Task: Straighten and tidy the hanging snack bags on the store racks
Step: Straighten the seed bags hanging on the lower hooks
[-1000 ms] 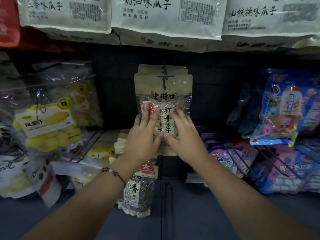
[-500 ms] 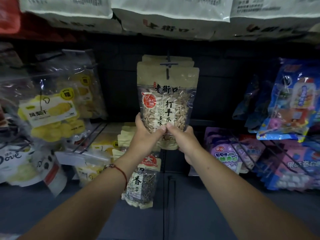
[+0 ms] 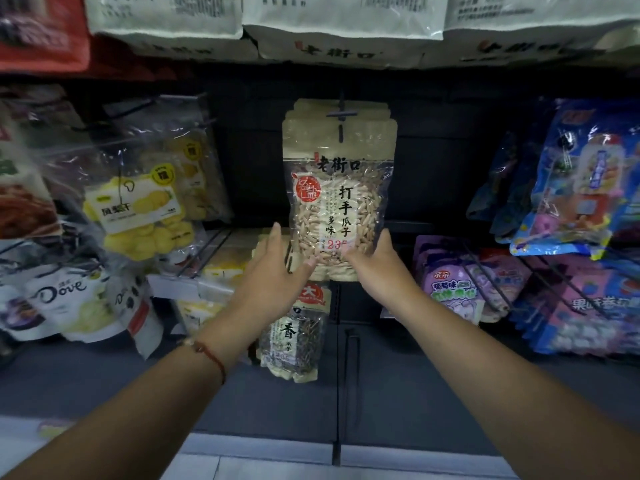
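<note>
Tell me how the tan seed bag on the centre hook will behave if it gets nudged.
The seed bag hangs from one hook, so it will probably swing or twist. Its glossy film may feel slippery. Packed with seeds, it looks fairly plump and likely to sag.

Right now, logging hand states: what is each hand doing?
Left hand: open, fingers at the seed bag bottom.
Right hand: open, same bag.

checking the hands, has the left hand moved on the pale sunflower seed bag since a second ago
Yes. The left hand has slid down the pale sunflower seed bag: from over its red seal to the lower left corner.
</note>
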Action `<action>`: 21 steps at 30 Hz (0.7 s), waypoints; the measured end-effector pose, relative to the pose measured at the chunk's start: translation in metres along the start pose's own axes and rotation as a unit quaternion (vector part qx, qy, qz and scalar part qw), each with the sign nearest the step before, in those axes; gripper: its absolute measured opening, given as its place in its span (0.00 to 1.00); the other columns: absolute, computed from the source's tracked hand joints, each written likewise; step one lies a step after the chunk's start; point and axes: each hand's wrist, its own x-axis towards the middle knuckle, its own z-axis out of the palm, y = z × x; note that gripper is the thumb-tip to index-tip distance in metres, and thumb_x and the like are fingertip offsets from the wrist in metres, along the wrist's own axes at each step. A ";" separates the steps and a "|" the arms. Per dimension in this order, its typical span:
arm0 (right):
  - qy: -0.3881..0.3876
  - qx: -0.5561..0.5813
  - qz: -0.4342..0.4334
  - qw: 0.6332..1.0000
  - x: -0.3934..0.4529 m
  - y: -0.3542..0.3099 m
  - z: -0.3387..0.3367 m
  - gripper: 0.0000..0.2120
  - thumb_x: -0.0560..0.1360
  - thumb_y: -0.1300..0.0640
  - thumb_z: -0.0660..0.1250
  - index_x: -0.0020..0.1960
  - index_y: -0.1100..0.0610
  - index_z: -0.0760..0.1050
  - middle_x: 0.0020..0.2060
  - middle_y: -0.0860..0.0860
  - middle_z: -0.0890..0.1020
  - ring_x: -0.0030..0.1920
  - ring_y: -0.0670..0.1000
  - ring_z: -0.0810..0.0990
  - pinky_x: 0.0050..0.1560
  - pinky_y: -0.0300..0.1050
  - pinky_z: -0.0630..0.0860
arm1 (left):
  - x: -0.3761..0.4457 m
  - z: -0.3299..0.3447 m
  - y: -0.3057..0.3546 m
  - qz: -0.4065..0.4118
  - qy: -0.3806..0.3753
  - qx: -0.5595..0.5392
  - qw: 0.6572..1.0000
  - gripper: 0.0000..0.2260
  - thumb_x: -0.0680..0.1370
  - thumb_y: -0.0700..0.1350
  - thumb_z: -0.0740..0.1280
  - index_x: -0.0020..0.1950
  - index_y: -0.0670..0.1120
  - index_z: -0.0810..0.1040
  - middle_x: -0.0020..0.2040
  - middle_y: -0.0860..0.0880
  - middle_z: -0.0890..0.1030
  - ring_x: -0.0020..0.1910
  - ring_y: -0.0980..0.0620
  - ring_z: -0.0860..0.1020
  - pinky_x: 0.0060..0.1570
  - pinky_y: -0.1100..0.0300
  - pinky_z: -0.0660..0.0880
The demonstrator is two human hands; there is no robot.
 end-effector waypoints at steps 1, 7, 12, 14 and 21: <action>0.001 -0.020 -0.033 0.999 -0.012 0.002 0.002 0.43 0.75 0.40 0.65 0.80 0.52 0.45 0.77 0.49 0.59 0.76 0.52 0.60 0.75 0.52 0.59 | -0.014 -0.006 -0.003 0.027 0.006 0.033 0.999 0.39 0.78 0.64 0.60 0.80 0.49 0.45 0.80 0.47 0.55 0.78 0.48 0.55 0.73 0.48 0.60; -0.061 -0.234 -0.159 0.957 -0.087 0.028 0.017 0.38 0.79 0.41 0.61 0.80 0.46 0.43 0.79 0.46 0.42 0.78 0.48 0.42 0.77 0.52 0.48 | -0.092 -0.019 -0.036 0.111 -0.037 0.210 0.971 0.30 0.80 0.61 0.59 0.79 0.52 0.55 0.77 0.48 0.61 0.75 0.47 0.61 0.71 0.49 0.62; -0.150 -0.345 -0.115 0.919 -0.119 0.067 0.038 0.37 0.80 0.42 0.60 0.80 0.47 0.42 0.79 0.48 0.39 0.79 0.53 0.41 0.76 0.52 0.45 | -0.131 -0.011 -0.074 0.087 -0.132 0.262 0.952 0.31 0.77 0.62 0.56 0.78 0.51 0.59 0.76 0.46 0.65 0.74 0.44 0.64 0.70 0.49 0.64; -0.177 -0.378 -0.102 0.903 -0.122 0.077 0.043 0.37 0.80 0.42 0.60 0.80 0.47 0.42 0.79 0.49 0.41 0.79 0.54 0.42 0.76 0.52 0.44 | -0.137 -0.008 -0.088 0.059 -0.168 0.283 0.942 0.31 0.79 0.61 0.57 0.79 0.52 0.55 0.78 0.46 0.60 0.76 0.45 0.59 0.72 0.50 0.60; -0.200 -0.433 -0.110 0.872 -0.119 0.087 0.065 0.37 0.79 0.44 0.61 0.80 0.48 0.44 0.79 0.51 0.43 0.79 0.56 0.43 0.77 0.54 0.44 | -0.128 0.004 -0.098 0.031 -0.197 0.343 0.918 0.32 0.80 0.60 0.57 0.80 0.52 0.49 0.79 0.44 0.53 0.78 0.43 0.52 0.74 0.48 0.55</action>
